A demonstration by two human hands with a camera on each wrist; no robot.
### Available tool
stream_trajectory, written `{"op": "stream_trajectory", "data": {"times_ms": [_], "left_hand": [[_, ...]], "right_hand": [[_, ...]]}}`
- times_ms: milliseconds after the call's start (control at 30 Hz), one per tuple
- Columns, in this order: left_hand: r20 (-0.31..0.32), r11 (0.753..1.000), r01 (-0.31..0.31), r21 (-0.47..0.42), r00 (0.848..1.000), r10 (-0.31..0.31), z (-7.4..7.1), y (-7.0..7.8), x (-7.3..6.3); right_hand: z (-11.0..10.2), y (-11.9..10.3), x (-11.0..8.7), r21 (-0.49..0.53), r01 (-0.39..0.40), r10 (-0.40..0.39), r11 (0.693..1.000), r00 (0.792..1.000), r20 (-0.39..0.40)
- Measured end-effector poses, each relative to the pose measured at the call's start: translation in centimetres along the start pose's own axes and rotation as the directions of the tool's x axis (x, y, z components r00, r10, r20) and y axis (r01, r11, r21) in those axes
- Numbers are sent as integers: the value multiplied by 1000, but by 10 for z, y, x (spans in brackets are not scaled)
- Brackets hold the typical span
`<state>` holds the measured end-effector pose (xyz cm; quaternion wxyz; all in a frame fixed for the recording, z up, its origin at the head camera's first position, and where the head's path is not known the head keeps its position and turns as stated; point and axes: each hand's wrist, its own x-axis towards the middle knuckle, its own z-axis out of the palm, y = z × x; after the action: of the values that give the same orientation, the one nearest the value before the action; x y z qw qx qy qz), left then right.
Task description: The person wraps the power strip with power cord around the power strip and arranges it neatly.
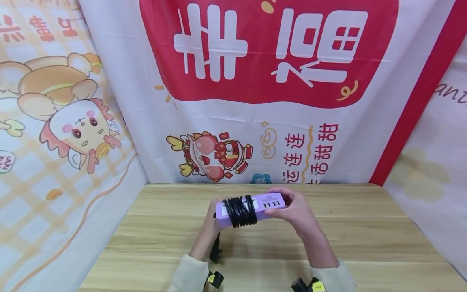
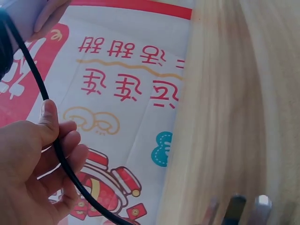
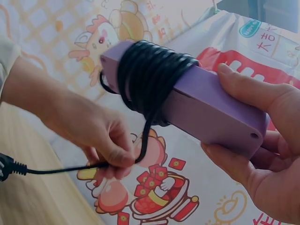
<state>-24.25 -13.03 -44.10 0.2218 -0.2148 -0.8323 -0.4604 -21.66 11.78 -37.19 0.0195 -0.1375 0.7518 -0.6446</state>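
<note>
A purple power strip (image 1: 271, 201) with USB ports is held up above the table, tilted, by my right hand (image 1: 297, 211), which grips its right end between thumb and fingers. Several turns of its black cord (image 1: 239, 211) wrap around the other half. My left hand (image 1: 209, 221) is partly hidden behind the strip in the head view. The left wrist view shows this left hand (image 2: 33, 164) pinching a free stretch of cord (image 2: 72, 176) between thumb and fingers. Beyond those fingers, the cord runs to a black plug (image 3: 5, 166) in the right wrist view.
A light wood-grain table (image 1: 346, 227) lies beneath the hands. Behind it hangs a white and red printed cloth (image 1: 270, 109), and a patterned cloth (image 1: 65, 134) covers the left side. Black wrist cameras (image 1: 215, 279) sit by the sleeves.
</note>
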Motion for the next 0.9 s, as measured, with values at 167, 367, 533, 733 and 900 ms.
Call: {"op": "stream_trajectory", "data": {"times_ms": [167, 367, 533, 733, 900], "left_hand": [[21, 988, 80, 129, 996, -83, -3, 3, 6], [32, 977, 93, 191, 994, -100, -7, 3, 9], [-2, 967, 68, 247, 998, -70, -11, 3, 8], [1, 973, 74, 219, 997, -76, -15, 12, 8], [-5, 972, 71, 226, 997, -71, -15, 18, 8]], "right_hand": [[0, 3, 1, -46, 39, -35, 998, 995, 94], [-1, 8, 1, -79, 125, -107, 989, 973, 205], [0, 13, 3, -177, 229, -173, 957, 943, 284], [2, 17, 5, -272, 288, -194, 918, 925, 326], [2, 21, 6, -290, 279, -187, 915, 933, 309]]}}
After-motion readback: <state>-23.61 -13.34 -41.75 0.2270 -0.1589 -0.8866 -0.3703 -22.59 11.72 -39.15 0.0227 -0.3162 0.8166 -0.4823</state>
